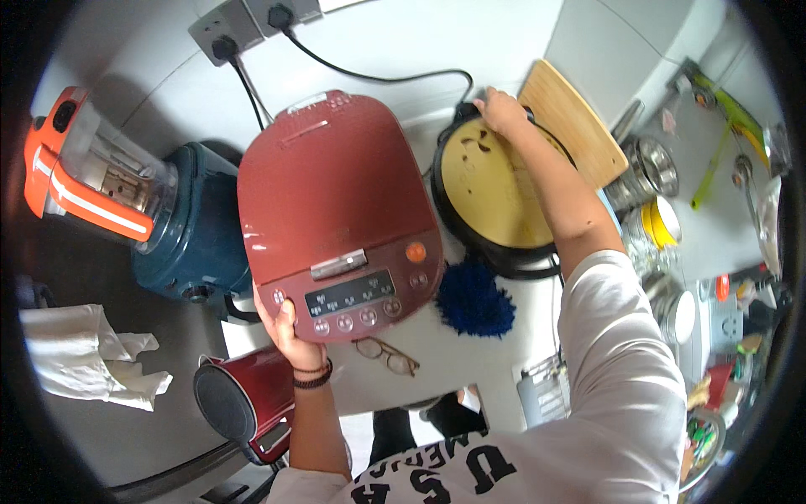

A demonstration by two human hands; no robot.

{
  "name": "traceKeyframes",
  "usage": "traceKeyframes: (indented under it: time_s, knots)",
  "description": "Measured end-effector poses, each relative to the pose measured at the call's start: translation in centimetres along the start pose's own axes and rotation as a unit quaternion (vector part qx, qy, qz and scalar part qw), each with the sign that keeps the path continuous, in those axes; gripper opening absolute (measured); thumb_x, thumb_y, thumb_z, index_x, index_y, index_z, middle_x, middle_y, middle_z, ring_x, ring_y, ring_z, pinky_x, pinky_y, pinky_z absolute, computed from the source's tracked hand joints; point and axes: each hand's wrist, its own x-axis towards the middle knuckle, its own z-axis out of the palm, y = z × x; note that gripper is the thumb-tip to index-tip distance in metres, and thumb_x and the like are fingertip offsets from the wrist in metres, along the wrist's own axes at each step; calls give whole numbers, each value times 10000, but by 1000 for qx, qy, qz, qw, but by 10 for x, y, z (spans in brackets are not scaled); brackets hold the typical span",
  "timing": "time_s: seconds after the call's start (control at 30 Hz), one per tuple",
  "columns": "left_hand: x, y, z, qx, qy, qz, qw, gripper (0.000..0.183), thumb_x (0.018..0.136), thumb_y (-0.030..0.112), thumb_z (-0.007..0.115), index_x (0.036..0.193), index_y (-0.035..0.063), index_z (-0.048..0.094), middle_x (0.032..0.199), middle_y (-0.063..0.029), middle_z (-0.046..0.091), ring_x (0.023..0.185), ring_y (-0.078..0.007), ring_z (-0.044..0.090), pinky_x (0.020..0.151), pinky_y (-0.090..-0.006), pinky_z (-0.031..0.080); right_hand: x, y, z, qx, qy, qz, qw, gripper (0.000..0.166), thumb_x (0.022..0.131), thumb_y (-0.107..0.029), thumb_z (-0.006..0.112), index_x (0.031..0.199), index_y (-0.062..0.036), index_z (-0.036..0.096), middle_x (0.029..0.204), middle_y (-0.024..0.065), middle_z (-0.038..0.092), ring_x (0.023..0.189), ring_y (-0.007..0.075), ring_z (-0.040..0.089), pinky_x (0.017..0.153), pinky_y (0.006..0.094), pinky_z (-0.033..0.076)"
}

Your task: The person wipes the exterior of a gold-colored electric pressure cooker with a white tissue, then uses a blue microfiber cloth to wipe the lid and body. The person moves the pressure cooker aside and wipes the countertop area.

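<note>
My left hand (288,334) holds the front left corner of a red rice cooker (334,189), thumb on its control panel and the other fingers mostly hidden behind its side. The cooker's lid is closed. Over at the back rim of a round electric baking pan (491,189) with a yellow top and black edge is my right hand (504,112). Its fingers reach past the rim, and I cannot tell whether they grip it. A dark blue fluffy cloth (475,299) lies between the two appliances, towards the front. Eyeglasses (387,356) rest on the counter before the cooker.
A blender (195,214) with an orange-handled jug stands left. A red electric kettle (245,397) is at front left. Behind the pan leans a wooden cutting board (570,120). Metal bowls (652,167) stand at right. Black power cords (378,79) run from wall sockets.
</note>
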Motion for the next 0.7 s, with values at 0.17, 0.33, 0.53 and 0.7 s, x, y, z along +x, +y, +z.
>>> traceKeyframes:
  time_s: [0.17, 0.33, 0.53, 0.7]
  knots:
    - [-2, 0, -12, 13, 14, -2, 1000, 504, 900, 208, 512, 1348, 12, 388, 1281, -127, 505, 1159, -243, 507, 997, -384, 391, -127, -12, -39, 248, 140, -150, 947, 356, 890, -310, 565, 1131, -56, 631, 1053, 202, 640, 1019, 328, 604, 909, 444, 466]
    - [1, -2, -13, -18, 11, -14, 1000, 569, 869, 168, 580, 1372, 20, 359, 1294, -146, 496, 1138, -257, 522, 970, -390, 422, -326, -26, -20, 269, 47, -252, 928, 255, 832, -210, 632, 1041, -67, 662, 951, 122, 650, 949, 293, 612, 870, 423, 470]
    - [1, 3, -13, 6, -5, -36, 999, 588, 867, 206, 603, 1374, 31, 359, 1305, -128, 490, 1134, -245, 515, 953, -387, 434, -404, -65, 51, 32, -15, -107, 994, 568, 876, -418, 558, 1383, -193, 438, 1444, 101, 372, 1344, 359, 277, 1072, 493, 249]
    - [3, -3, -20, 32, -16, -20, 999, 596, 864, 217, 610, 1369, 26, 359, 1309, -124, 480, 1141, -237, 501, 976, -386, 404, -447, -59, 62, 12, -27, -63, 998, 485, 891, -296, 548, 1357, -182, 476, 1392, 73, 442, 1254, 321, 379, 982, 420, 349]
